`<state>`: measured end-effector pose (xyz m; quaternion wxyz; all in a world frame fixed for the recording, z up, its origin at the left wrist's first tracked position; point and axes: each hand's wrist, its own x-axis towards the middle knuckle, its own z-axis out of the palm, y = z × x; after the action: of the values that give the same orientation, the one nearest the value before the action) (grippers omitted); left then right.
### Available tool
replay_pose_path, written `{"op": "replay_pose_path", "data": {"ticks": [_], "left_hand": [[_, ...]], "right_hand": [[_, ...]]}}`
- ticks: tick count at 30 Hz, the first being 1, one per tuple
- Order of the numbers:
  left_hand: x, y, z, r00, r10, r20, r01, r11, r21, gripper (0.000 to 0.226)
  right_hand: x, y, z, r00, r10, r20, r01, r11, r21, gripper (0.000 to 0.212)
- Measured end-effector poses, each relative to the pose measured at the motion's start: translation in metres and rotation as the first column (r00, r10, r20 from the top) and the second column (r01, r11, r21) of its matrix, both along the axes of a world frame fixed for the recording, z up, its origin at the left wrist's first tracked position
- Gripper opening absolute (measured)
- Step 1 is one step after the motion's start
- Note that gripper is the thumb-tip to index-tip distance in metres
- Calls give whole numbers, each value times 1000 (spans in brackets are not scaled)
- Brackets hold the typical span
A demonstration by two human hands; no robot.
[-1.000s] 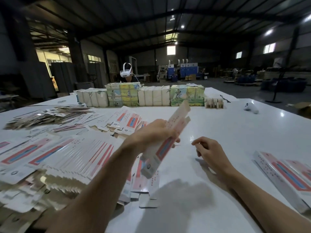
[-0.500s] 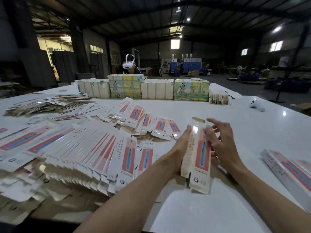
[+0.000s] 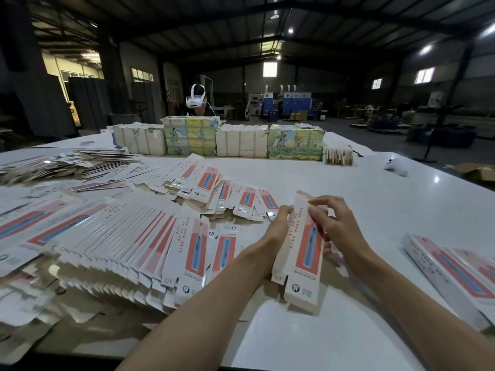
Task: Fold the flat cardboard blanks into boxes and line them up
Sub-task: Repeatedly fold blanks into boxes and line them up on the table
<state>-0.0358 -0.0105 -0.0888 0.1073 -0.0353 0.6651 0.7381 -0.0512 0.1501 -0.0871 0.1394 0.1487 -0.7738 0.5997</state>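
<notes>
Cardboard blank (image 3: 302,253), half opened into a sleeve, is held just right of the fanned pile of blanks (image 3: 120,236), its long axis running away from the person, between both hands. Left hand (image 3: 273,236) grips its left edge and right hand (image 3: 334,228) pinches its far right edge, both equally near. Finished boxes (image 3: 450,269) lie well right of the pile, their contents hidden.

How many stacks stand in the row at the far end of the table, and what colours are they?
White stacks: 2
Green-and-yellow picture stacks: 2
Small tan stack: 1
Total: 5
</notes>
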Motion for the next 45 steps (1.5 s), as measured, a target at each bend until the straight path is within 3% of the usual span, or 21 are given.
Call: {"op": "replay_pose_path", "data": {"ticks": [6, 11, 17, 20, 23, 27, 30, 32, 34, 36, 41, 43, 45], "left_hand": [[-2, 4, -3, 994, -68, -81, 66, 998, -20, 65], [7, 12, 2, 984, -175, -22, 177, 977, 118, 71], [11, 15, 10, 973, -190, 133, 135, 931, 339, 62], [10, 10, 9, 977, -174, 126, 110, 909, 402, 60], [8, 9, 6, 985, -133, 107, 73, 896, 439, 60], [6, 8, 3, 997, -40, 67, 15, 940, 341, 65], [8, 11, 3, 998, 66, -3, -62, 960, 274, 46], [4, 12, -1, 975, 167, -149, -137, 971, 196, 35], [4, 10, -5, 929, 196, -315, -161, 978, 132, 40], [6, 10, -4, 899, 196, -391, -164, 980, 113, 40], [12, 16, 2, 936, 116, -332, -50, 979, 199, 32], [17, 19, 4, 942, 15, -334, 58, 976, 208, 43], [16, 20, 2, 935, -51, -352, 88, 992, 91, 83]], "right_hand": [[-2, 10, 3, 982, 163, 95, -135, 960, -247, 22], [-3, 10, 5, 936, 346, 72, -290, 869, -400, 30], [-1, 3, 3, 956, 289, 57, -249, 895, -369, 39], [-1, -5, -1, 955, 263, 137, -200, 912, -358, 59], [1, -7, -4, 945, 287, 160, -227, 922, -314, 64], [4, 0, -4, 953, 284, 107, -240, 922, -304, 53], [6, 4, -1, 962, 264, 67, -234, 926, -296, 52], [7, 4, 0, 966, 253, 56, -227, 929, -291, 52], [7, 2, 0, 969, 240, 55, -216, 936, -276, 52], [6, 1, 1, 973, 227, 50, -207, 943, -259, 53], [3, 5, 1, 979, 197, 47, -180, 951, -252, 59], [2, 5, 1, 983, 175, 53, -157, 956, -248, 61], [1, 7, 3, 984, 170, 54, -151, 954, -260, 63]]}}
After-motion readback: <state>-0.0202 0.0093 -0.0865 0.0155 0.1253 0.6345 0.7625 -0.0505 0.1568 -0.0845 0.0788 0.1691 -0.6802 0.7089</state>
